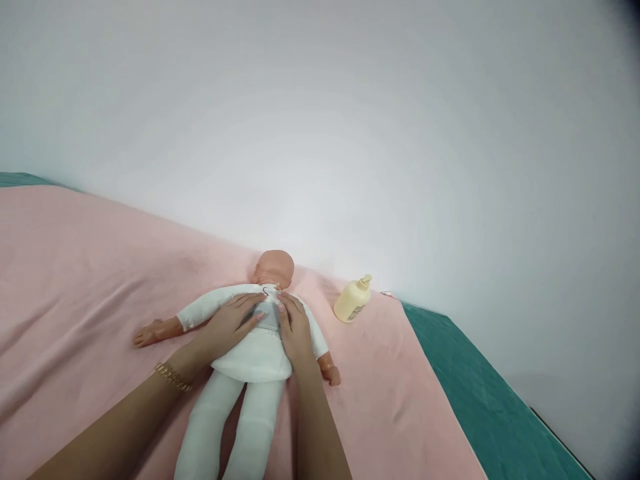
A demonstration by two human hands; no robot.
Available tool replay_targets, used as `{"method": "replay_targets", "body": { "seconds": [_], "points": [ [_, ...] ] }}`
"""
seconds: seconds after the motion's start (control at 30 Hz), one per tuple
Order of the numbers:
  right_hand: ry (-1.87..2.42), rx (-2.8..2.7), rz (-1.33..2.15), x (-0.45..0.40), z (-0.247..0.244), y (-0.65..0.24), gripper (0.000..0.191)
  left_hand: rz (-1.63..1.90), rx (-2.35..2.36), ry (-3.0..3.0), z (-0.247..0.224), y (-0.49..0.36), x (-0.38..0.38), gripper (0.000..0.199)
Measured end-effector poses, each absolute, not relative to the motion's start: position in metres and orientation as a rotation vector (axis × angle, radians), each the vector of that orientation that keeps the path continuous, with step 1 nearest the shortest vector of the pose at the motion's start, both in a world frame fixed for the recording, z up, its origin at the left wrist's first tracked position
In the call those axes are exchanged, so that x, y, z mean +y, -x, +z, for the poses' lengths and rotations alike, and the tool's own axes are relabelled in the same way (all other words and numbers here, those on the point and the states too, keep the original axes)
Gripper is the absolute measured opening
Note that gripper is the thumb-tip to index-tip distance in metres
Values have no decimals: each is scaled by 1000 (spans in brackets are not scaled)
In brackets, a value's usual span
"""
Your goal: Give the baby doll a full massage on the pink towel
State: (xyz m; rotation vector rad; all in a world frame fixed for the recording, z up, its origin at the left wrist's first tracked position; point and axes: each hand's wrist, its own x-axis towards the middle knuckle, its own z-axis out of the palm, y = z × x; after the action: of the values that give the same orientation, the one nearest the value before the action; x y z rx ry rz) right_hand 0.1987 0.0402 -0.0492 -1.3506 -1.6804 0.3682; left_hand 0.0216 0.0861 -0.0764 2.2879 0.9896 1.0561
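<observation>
A baby doll [250, 358] in white clothes lies face down on a pink sheet, its head at the far end and its arms spread out. On the left side of its upper back rests my left hand [231, 323], fingers stretched and pointing toward the neck. My right hand [295, 321] lies flat along the right side of the back, fingers also extended. Between the two hands a grey patch [269, 315] shows on the doll's back, with a thin dark cord near the neck. Neither hand grips anything.
A pale yellow pump bottle [353, 301] stands to the right of the doll's head. The pink sheet [390, 407] covers a green surface [480, 380], visible at the right. A plain white wall [320, 133] rises directly behind.
</observation>
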Motion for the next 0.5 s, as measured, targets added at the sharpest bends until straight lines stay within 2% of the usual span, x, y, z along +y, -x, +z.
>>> {"method": "replay_targets", "body": {
  "seconds": [0.17, 0.33, 0.5],
  "points": [
    [1303, -1708, 558, 17, -13, -213, 24, 1150, 880, -2064, -56, -5, 77, 43],
    [1340, -1959, 1037, -9, 21, -221, 17, 837, 617, -1883, -37, 17, 62, 50],
    [1306, -2157, 1043, -10, 12, -214, 19, 598, 632, -2009, -30, 14, 51, 48]
  ]
}}
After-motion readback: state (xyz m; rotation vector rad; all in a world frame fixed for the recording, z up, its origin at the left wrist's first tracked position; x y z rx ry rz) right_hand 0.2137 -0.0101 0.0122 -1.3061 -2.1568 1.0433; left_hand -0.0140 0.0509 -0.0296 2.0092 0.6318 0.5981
